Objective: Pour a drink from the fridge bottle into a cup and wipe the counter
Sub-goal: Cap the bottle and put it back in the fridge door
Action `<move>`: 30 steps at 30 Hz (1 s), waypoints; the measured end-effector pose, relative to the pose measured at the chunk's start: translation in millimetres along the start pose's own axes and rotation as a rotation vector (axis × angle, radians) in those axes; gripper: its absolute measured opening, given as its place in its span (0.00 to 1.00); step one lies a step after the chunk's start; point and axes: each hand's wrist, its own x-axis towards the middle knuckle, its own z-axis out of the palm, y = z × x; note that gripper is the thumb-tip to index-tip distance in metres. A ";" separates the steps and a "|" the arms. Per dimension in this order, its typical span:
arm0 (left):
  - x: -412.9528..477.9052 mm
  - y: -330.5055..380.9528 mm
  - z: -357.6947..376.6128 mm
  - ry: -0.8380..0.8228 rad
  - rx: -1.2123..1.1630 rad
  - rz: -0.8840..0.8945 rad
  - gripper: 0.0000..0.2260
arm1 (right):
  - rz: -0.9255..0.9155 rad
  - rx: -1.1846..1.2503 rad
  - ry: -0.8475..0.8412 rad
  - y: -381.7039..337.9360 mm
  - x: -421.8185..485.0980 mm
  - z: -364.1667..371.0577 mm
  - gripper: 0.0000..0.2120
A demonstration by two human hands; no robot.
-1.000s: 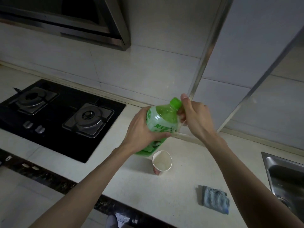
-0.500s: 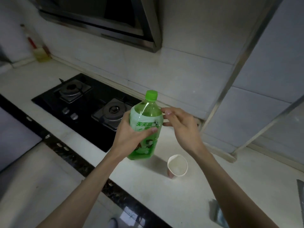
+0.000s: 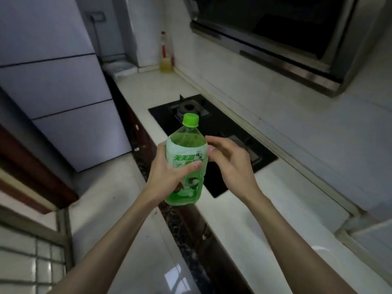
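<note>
Left to right: fridge fills the left side, doors shut, well apart from my hands. My left hand is wrapped round the label of the bottle, thumb across the front, carrying it upright over the counter edge; its base looks clear of the counter, though I can't be sure. Long axis near vertical, green cap on top and screwed on, above both hands. My right hand sits just beside the bottle's right shoulder, fingers loosely curled, gripping nothing. Left hand owns the load.

Fridge lies left of the grip, so my guess is the bottle goes back there. Hob sits behind the bottle. No cup or cloth in view.
</note>
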 end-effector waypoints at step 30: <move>126.4 -62.9 -297.5 0.717 0.005 -0.092 0.44 | -0.390 0.037 -0.655 -24.3 235.8 334.9 0.13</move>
